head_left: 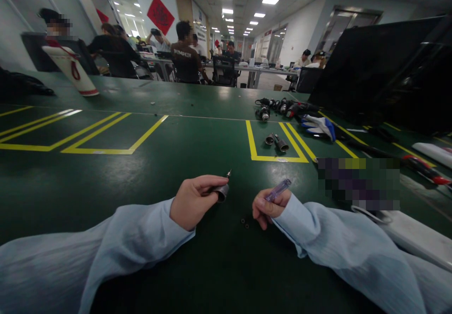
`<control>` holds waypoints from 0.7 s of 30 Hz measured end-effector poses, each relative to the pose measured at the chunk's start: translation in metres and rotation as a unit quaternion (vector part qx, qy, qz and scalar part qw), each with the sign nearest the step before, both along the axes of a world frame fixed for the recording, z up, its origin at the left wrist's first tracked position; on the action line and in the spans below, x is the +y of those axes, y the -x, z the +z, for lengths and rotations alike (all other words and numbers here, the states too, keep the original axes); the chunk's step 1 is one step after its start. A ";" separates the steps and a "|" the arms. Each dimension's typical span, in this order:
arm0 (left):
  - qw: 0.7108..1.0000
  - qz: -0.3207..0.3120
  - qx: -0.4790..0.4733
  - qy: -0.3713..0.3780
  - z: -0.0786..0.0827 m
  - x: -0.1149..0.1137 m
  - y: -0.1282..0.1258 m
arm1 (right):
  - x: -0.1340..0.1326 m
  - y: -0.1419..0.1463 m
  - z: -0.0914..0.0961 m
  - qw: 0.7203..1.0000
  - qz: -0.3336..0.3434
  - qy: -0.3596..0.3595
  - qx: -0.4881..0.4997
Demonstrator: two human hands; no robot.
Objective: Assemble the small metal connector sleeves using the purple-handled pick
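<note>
My left hand (197, 196) is closed on a grey metal cup-shaped part (221, 193), its open mouth turned to the right. A thin metal tip (229, 173) sticks up beside the fingers. In my right hand (270, 205) is a tool with a see-through purple handle (278, 189), held slantwise; its working end is hidden by the fingers. Two tiny dark rings (245, 223) lie on the green table just left of my right hand. Farther off, two similar metal cup-shaped parts (276, 141) rest inside a yellow-taped box.
Several dark metal fittings (271, 108) and a blue-and-white glove (318, 128) lie at the back right. A black screen (374, 69) stands beyond them. A red-and-black tool (425, 169) lies at right. A white cup (72, 69) stands back left. People sit at desks behind.
</note>
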State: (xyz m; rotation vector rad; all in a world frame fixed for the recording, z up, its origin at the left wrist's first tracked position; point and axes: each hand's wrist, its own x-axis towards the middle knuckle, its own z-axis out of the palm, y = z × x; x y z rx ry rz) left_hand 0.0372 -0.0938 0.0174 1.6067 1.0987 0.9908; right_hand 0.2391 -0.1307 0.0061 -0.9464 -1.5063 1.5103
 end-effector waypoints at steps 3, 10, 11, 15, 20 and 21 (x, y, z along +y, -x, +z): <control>1.000 0.001 -0.006 0.006 0.001 -0.001 -0.001 | -0.001 -0.001 0.003 1.000 -0.002 0.010 -0.011; 0.999 -0.004 -0.030 0.045 0.000 -0.001 -0.001 | -0.002 0.002 0.008 0.997 -0.007 0.038 -0.068; 0.997 -0.013 -0.041 0.057 0.001 -0.002 -0.001 | -0.002 0.003 0.008 0.996 -0.010 0.044 -0.078; 0.987 -0.060 -0.107 0.104 -0.001 -0.005 0.000 | -0.001 0.001 0.007 0.992 0.002 -0.013 -0.123; 0.978 -0.061 -0.148 0.135 -0.002 -0.008 0.000 | 0.005 -0.002 -0.001 0.960 0.040 -0.258 -0.099; 0.977 -0.056 -0.150 0.140 -0.002 -0.009 -0.001 | 0.006 -0.001 -0.001 0.952 0.041 -0.292 -0.085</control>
